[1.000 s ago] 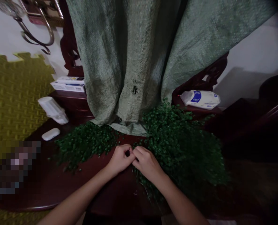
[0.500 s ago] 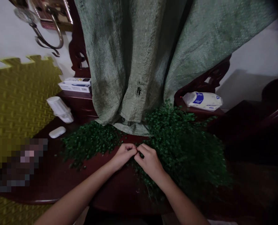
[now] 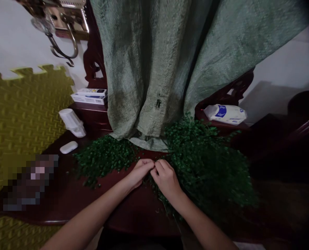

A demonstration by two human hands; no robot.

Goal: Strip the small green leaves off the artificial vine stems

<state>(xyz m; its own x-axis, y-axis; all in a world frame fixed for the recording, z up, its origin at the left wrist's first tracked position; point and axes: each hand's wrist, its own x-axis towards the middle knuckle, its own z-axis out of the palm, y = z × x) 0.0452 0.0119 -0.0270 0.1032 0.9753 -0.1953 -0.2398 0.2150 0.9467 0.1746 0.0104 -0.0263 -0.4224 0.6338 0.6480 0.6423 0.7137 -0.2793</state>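
My left hand and my right hand meet over the table's middle, fingertips pinched together. Whatever they hold between them is too small and hidden to make out. Just right of my right hand spreads a large heap of green sprigs, thin-stemmed with small round green bits. To the left of my left hand lies a smaller, flatter pile of loose green bits. Both piles rest on the dark red, glossy table.
Behind the piles hangs a grey-green woven cloth. A wipes pack sits on the right ledge, flat boxes on the left one. Nearby are a white cup-like container, a small white case and a pixelated item.
The view has shifted slightly, so the surroundings on the left sit further right. My hands stay pinched together in nearly the same place, the right fingers a little more closed.
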